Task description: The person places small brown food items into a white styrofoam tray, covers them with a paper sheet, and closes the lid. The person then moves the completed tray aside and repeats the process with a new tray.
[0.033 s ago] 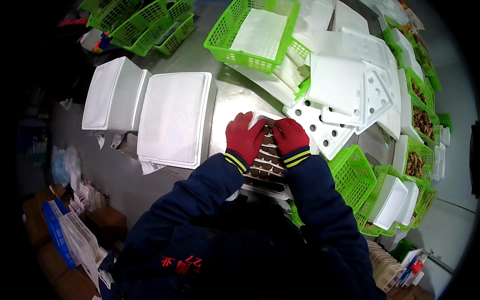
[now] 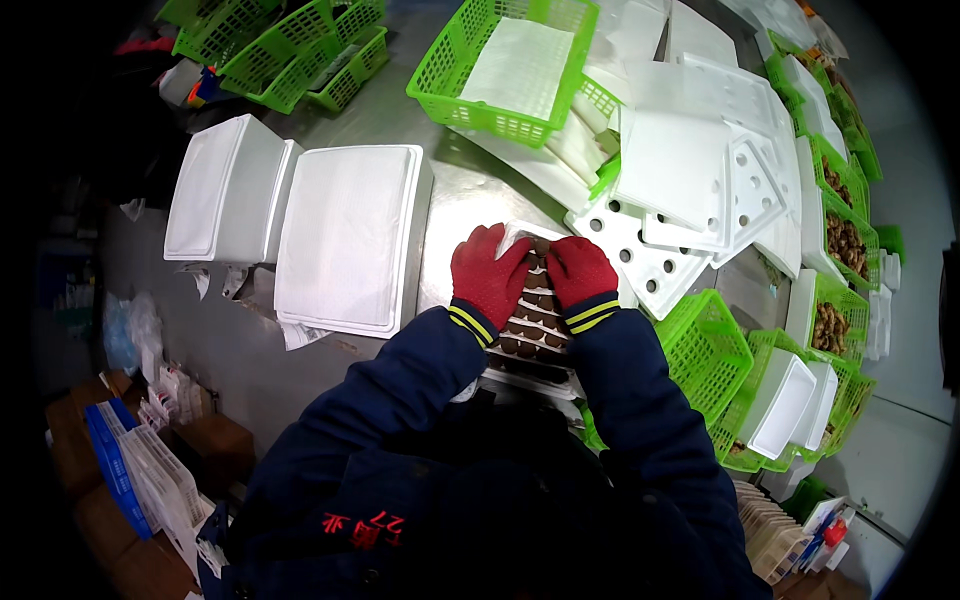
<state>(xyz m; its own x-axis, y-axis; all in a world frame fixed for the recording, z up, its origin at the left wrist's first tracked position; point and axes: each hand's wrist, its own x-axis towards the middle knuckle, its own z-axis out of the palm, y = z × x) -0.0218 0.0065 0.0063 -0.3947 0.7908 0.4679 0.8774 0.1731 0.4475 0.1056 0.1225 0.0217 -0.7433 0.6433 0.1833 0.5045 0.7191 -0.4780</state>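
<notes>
Tray (image 2: 530, 384): sat mid-frame, white, with rows of round brown things (image 2: 522, 348).
Left hand (image 2: 488, 268): red-gloved, bent at its top left; I couldn't tell if it pinched anything.
Right hand (image 2: 582, 270): red-gloved, bent at its top right; its grip was hidden.

A navy jacket (image 2: 385, 370) with yellow-striped cuffs (image 2: 472, 323) and red chest lettering (image 2: 364, 531) is worn with red gloves (image 2: 486, 272).
</notes>
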